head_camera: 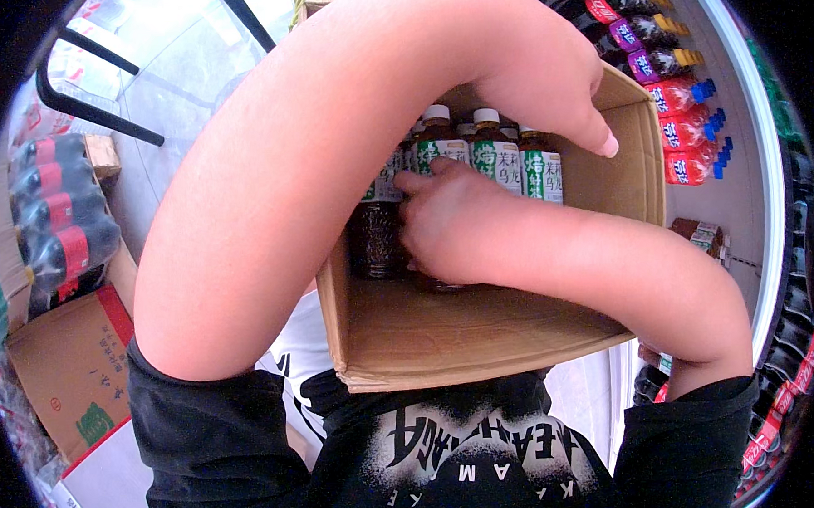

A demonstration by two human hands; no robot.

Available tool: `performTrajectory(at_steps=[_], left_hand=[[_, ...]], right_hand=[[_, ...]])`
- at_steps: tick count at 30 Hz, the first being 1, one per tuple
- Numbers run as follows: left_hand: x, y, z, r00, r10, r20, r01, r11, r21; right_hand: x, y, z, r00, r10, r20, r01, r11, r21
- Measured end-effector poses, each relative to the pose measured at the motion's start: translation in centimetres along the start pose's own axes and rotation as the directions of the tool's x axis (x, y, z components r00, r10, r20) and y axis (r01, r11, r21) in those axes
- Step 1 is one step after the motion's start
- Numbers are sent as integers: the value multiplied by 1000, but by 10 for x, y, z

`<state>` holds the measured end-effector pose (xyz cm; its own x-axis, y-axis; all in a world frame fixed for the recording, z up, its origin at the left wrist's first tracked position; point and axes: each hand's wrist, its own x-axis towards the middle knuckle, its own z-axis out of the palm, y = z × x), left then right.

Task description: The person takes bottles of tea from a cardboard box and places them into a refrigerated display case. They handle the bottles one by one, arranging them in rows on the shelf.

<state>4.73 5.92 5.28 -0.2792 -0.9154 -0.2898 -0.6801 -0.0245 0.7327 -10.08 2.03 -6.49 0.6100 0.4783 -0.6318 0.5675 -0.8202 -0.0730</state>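
A tilted open cardboard box [411,349] lies against my torso, with several dark tea bottles [488,155] with white caps and green-and-white labels standing at its far side. My left hand [549,77] reaches across the far side and grips the box's far right edge; its thumb shows inside, and the other fingers are mostly hidden. Inside the box, my right hand [446,218] curls around a tea bottle in the front row, hiding most of it. Another tea bottle [379,235] stands just left of this hand, partly behind my left forearm.
Soda bottles [681,133] with blue and yellow caps stand in a row on a cooler shelf at the right, inside a pale frame [776,204]. Shrink-wrapped bottles [64,207] and a cardboard carton [71,371] are at the left. Black metal legs [101,117] stand at upper left.
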Motion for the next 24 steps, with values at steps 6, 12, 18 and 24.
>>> performTrajectory(at_steps=[6, 12, 18, 24], left_hand=[[-1, 0, 6, 997, 2, -79, 4, 998, 66], [28, -13, 35, 962, 15, -273, 24, 990, 139], [30, -26, 43, 959, 18, -282, -30, 999, -40], [35, -24, 47, 968, -104, -227, 100, 995, -30]], right_hand=[[-22, 2, -21, 999, 33, -25, -27, 975, 218], [-116, 3, -22, 811, 65, -582, 165, 928, 333], [-253, -6, 72, 141, 669, -729, -93, 743, 663], [-368, -21, 216, -301, 917, -262, -623, 19, 782]])
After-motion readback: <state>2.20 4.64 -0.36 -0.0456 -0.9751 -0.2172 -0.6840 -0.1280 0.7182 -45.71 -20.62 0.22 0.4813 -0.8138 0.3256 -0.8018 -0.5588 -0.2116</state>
